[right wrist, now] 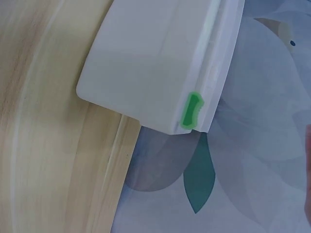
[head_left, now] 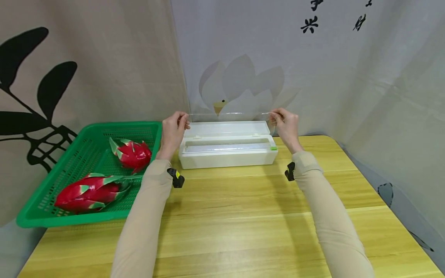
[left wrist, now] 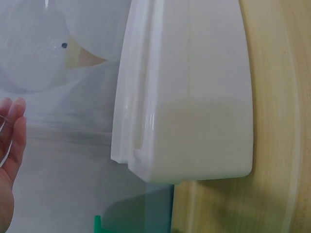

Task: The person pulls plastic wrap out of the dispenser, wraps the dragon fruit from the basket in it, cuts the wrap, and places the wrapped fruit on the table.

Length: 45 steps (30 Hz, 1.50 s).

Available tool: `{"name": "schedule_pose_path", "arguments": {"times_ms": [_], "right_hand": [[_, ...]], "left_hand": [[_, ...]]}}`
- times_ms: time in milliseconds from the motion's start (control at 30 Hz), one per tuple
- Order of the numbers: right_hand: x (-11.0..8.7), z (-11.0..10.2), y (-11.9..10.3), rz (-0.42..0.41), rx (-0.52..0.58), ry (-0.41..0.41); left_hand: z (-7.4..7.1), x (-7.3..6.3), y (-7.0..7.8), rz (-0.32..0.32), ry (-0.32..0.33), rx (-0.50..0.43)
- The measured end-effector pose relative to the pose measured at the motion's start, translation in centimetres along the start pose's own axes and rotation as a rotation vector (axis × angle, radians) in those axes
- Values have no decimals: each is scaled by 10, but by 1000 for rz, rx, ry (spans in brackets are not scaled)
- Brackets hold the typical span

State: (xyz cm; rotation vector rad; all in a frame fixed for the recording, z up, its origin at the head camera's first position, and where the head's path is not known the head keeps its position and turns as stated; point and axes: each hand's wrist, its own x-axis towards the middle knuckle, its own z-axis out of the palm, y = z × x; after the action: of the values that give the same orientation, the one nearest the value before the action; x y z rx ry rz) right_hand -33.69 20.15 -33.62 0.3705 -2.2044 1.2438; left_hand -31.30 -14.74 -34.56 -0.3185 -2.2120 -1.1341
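Note:
A sheet of clear cling film stretches between both hands, its upper edge showing as a thin shiny line. My left hand pinches the left corner between thumb and fingers; in the left wrist view, the fingers appear at the left edge. At the other corner, my right hand pinches the film in the head view, while the right wrist view shows only a sliver of it. Below and between the hands sits a white cling film dispenser, lid raised, with a film roll inside.
Left of the dispenser stands a green plastic basket holding two dragon fruits, one at the back and one in front. A green slider sits at the dispenser's right end. Behind the wooden table hangs a printed curtain.

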Motion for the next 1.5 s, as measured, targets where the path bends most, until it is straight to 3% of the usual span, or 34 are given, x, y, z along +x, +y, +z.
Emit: {"name": "schedule_pose_path", "arguments": {"times_ms": [300, 933, 1200, 1500], "right_hand": [[3, -4, -5, -11, 61, 0], [8, -9, -13, -60, 30, 43], [-1, -16, -52, -79, 3, 51], [0, -18, -55, -70, 31, 63]], "left_hand": [[-3, 3, 4, -2, 6, -1], [-9, 9, 12, 50, 38, 18], [-11, 13, 13, 74, 55, 8], [-13, 14, 17, 64, 55, 11]]}}
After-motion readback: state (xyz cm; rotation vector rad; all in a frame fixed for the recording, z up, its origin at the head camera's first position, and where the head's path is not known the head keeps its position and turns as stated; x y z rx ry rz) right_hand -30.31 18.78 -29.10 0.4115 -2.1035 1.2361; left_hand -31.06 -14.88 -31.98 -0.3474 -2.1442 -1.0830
